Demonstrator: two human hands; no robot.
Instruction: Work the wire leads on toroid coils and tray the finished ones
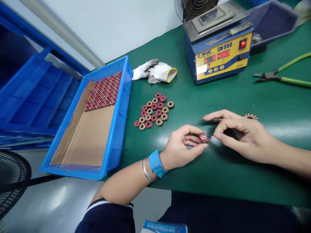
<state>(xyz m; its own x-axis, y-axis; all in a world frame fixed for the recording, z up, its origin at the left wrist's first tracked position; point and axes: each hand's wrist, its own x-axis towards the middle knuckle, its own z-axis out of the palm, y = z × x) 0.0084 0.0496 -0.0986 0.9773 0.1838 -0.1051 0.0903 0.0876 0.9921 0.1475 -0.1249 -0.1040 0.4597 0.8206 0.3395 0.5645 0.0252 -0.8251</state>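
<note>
Between the thumb and fingers of my left hand is a small toroidal coil with red wire windings, held just above the green table. My right hand pinches a thin wire end that sticks out from the coil's right side. Partly hidden behind my right hand lies another coil with copper-coloured windings. To the left of my hands, several red and copper-coloured coils lie grouped on the table.
A blue bin at the left holds cardboard and rows of coils. White gloves lie behind the loose coils. A yellow-and-blue solder pot stands at the back, a knife on top. Green-handled cutters lie right.
</note>
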